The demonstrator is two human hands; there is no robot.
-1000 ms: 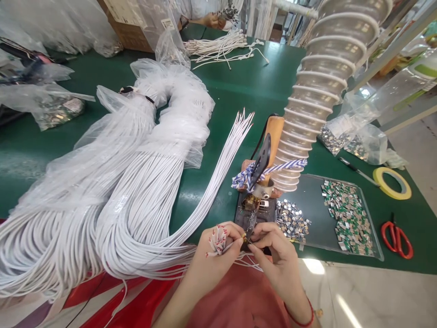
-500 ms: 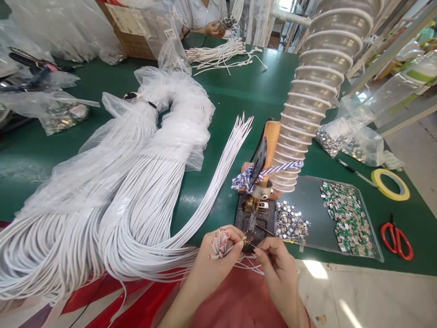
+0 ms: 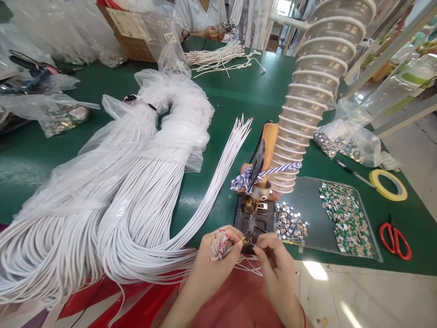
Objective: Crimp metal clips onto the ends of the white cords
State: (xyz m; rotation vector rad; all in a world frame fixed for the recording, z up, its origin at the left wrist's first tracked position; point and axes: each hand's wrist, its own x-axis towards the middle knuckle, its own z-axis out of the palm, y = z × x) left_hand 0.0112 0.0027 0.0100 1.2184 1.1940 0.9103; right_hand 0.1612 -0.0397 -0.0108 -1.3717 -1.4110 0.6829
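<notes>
My left hand is closed around a bundle of white cables with red-tipped ends poking out above the fist. Its thumb and forefinger pinch a tiny yellowish piece at the front edge of a black base. Facing it, my right hand pinches a thin wire-like piece whose end meets the left fingertips; its exact kind is too small to tell. Over the base stands an orange handle, tied with a blue-and-white striped cord. Small metal connectors lie heaped right of the base.
A ribbed clear hose comes down behind the handle. Looped white cables cover the table's left. To the right are a tray with green-and-metal connectors, red scissors and yellow tape. Another person's hands work opposite.
Both hands stay nearly in place at the black base, with only slight finger shifts. The view has moved a little; nothing has visibly been let go or picked up.
</notes>
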